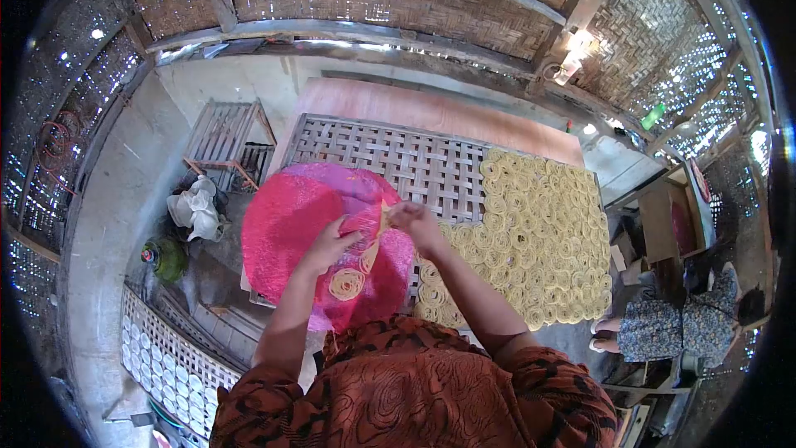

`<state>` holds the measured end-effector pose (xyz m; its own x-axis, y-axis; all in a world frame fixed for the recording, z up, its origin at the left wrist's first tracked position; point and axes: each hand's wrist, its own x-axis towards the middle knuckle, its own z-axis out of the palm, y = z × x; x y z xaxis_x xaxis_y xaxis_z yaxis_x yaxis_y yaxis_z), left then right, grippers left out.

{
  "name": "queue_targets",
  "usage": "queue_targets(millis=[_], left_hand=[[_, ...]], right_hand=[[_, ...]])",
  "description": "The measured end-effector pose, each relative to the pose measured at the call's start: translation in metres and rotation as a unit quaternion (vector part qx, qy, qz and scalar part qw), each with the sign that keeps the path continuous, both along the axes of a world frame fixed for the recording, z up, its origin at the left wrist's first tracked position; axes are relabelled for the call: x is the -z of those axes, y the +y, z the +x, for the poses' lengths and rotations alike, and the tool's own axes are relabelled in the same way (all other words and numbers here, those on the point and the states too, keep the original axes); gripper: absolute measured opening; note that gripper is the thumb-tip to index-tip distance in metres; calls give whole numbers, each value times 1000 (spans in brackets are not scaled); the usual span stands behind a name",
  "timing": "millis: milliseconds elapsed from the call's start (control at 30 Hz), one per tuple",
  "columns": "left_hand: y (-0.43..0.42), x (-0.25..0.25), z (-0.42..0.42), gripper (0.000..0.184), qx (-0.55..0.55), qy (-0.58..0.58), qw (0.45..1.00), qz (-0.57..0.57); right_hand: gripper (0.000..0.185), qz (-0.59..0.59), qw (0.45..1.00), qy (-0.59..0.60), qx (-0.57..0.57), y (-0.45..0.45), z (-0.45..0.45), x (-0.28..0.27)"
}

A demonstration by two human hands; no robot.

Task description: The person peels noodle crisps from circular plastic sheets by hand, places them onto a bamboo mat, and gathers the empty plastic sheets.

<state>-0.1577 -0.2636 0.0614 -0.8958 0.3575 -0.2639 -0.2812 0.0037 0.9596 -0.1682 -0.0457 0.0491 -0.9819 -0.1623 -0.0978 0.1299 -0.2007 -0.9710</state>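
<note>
A large round pink sheet point(290, 216) lies over the left part of a woven rack point(356, 143). My left hand point(330, 247) is over its middle, fingers closed on a pink fold. To its right, my right hand point(414, 224) has its fingers pressed together at the top of a pale yellow strand bundle point(383, 220). A coiled yellow noodle nest point(347, 284) lies on the pink sheet just below my left hand. Many similar yellow nests point(539, 241) cover the right part of the rack.
A slatted wooden stand point(220, 137), a white bag point(196, 209) and a green gas cylinder point(166, 260) are at left. Another rack with pale round pieces point(170, 377) is at lower left. A person in patterned clothing point(663, 330) is at right near a cardboard box point(667, 216).
</note>
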Motion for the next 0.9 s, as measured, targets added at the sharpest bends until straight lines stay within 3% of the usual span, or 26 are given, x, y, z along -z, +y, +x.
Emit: queue_targets(millis=[33, 100, 133, 267, 367, 433, 500, 567, 600, 633, 667, 700, 767, 800, 833, 867, 900], left_hand=[[-4, 2, 0, 41, 0, 0, 1000, 1], [-24, 10, 0, 42, -102, -47, 993, 40], [-35, 21, 1, 42, -102, -50, 993, 41], [-70, 67, 11, 39, -171, -46, 984, 0], [-94, 117, 19, 31, -181, -81, 979, -54], [-95, 135, 23, 20, -199, -36, 975, -93], [-89, 105, 27, 20, -201, -82, 973, -83], [-80, 84, 27, 19, -203, -129, 968, -74], [-77, 79, 25, 20, -193, -135, 972, -21], [-72, 74, 23, 22, -182, -140, 973, 32], [-67, 68, 19, 22, -182, -140, 973, 31], [-59, 60, 15, 22, -167, -124, 976, 67], [-33, 30, 11, 24, -142, -100, 977, 120], [-16, 25, 8, 24, -142, -100, 978, 120], [-1, 21, 5, 23, -99, -75, 985, 120], [13, 19, 5, 22, -55, -49, 990, 119], [28, 21, 6, 22, -52, -48, 990, 120]], right_hand=[[6, -51, 996, -69, 35, 15, -3, 4], [7, -59, 991, -106, 64, 49, -4, 2], [7, -43, 990, -105, 87, 71, -9, 14], [18, 157, 975, -62, 147, 140, -15, 28], [21, 182, 966, -70, 168, 167, -19, 58], [22, 116, 974, -94, 170, 169, -18, 71], [24, 47, 977, -120, 170, 174, -22, 96], [28, 303, 932, -128, 153, 180, -29, 126], [28, 302, 932, -129, 151, 178, -27, 134], [30, 518, 842, 28, 150, 170, -24, 135], [32, 693, 684, 184, 137, 159, -22, 133], [34, 682, 669, 236, 179, 124, -9, 85], [36, 561, 770, 258, 161, 88, -11, 67], [39, 394, 918, 9, 47, 62, -9, 47], [45, 240, 971, 1, -15, 33, 5, 12], [44, 157, 979, -101, -85, 9, 18, -35], [38, 94, 988, -105, -60, -7, 25, -25]])
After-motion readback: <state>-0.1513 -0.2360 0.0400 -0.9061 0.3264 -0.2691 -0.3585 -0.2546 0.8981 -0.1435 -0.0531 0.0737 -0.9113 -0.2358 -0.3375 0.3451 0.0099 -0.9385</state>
